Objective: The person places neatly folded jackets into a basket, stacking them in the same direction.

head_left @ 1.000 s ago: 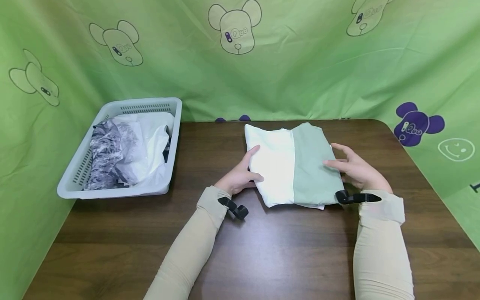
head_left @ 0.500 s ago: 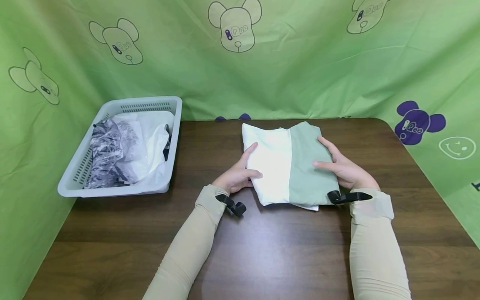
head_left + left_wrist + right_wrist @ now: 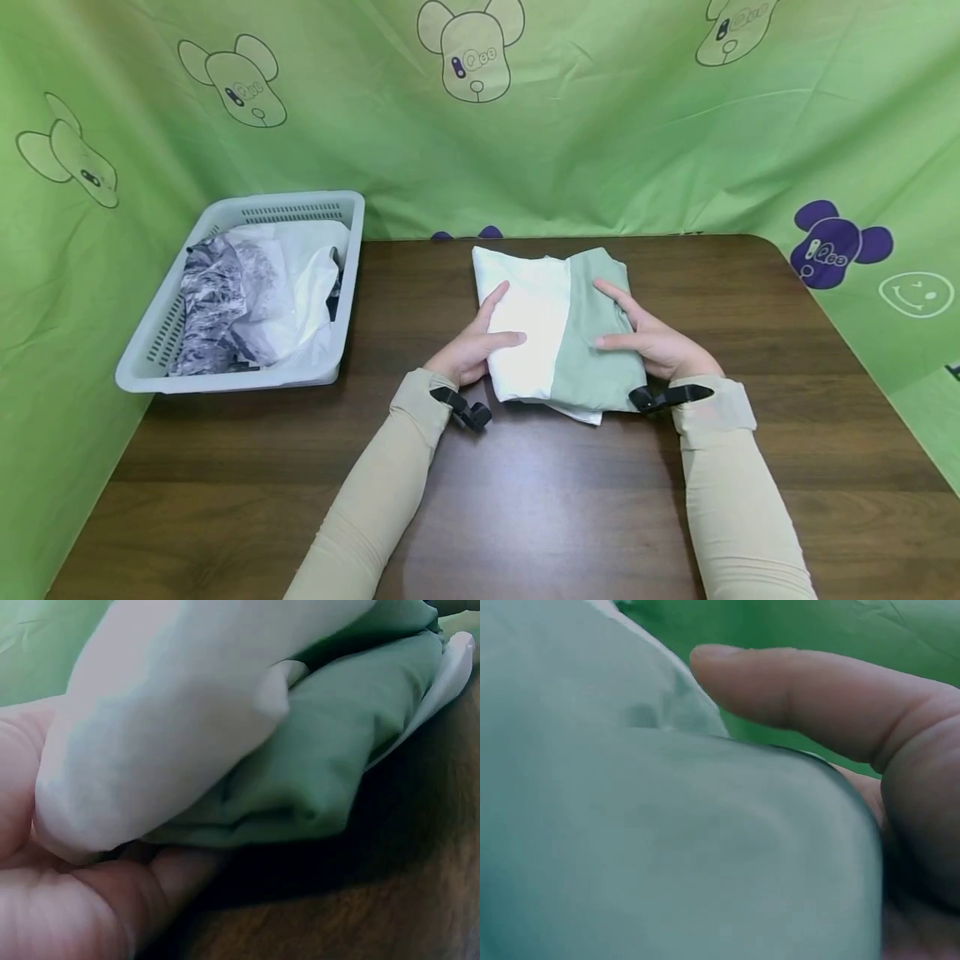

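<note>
A folded white-and-green cloth (image 3: 527, 325) lies on the brown table, its white half to the left and its pale green half to the right. My left hand (image 3: 471, 343) grips the white edge, with thumb and forefinger over it; in the left wrist view, its fingers (image 3: 67, 907) reach beneath the thick fold. On the opposite side, my right hand (image 3: 660, 340) holds the green edge between thumb and fingers. The right wrist view shows one finger (image 3: 802, 690) across the top of the green fabric (image 3: 682, 840); most other fingers are hidden behind it.
A pale grey plastic basket (image 3: 337, 333) stands at the back left, holding crumpled clear packaging (image 3: 213, 300) and white plastic bags (image 3: 300, 283). The wooden table (image 3: 570, 508) meets a green printed curtain (image 3: 600, 150) along its back and sides.
My right hand has moved left and farther over the green half. The cloth has shifted left, becoming narrower between the hands, with its front white flap swinging left. My left hand has barely moved.
</note>
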Demonstrator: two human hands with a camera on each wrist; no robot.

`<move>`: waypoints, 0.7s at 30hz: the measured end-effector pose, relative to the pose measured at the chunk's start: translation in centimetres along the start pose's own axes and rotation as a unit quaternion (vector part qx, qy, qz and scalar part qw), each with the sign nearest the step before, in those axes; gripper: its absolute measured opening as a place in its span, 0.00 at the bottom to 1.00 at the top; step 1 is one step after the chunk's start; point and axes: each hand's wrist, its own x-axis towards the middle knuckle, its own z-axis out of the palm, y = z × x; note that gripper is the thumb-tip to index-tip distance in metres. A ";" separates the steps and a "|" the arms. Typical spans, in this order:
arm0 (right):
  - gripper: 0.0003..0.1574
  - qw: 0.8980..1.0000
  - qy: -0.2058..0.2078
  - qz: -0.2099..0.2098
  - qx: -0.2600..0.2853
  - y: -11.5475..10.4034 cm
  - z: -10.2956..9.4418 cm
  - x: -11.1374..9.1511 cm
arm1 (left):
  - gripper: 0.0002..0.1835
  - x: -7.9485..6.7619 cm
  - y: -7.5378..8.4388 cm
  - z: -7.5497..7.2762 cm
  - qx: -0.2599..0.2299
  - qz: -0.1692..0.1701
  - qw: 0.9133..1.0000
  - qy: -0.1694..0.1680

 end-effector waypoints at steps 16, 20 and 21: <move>0.66 0.998 0.035 -0.029 -0.041 0.4 2.7 1.8 | 0.51 -0.8 1.2 -1.6 0.023 0.023 0.999 0.012; 0.65 0.997 0.039 -0.042 -0.042 0.2 3.1 2.0 | 0.52 -1.1 1.7 -1.8 0.026 0.035 0.999 0.003; 0.65 0.997 0.039 -0.048 -0.045 0.1 3.2 2.0 | 0.52 -1.1 1.8 -1.8 0.027 0.039 0.999 0.001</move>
